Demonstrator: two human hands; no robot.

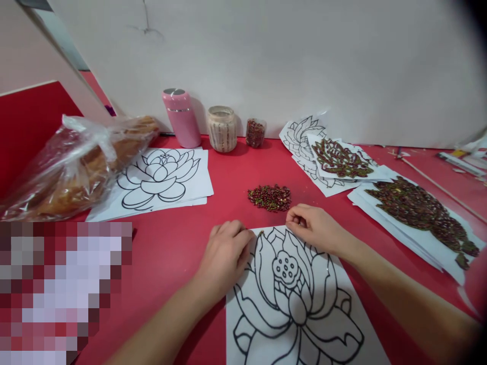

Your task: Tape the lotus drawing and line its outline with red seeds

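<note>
Watching remotely, I see L hand [226, 252] on lotus sheet [294, 301], lower ctr, R hand [314, 225] curled at its top; can't tell either's grip; beans [270, 197], ctr, prob. light, rolly: pinch singly by sides

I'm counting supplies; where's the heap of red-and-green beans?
Head view: the heap lies on the red tabletop, slightly right of centre, just beyond and left of the right hand.

Soft dim light; upper-right corner black; lower-left pixelated.
</note>
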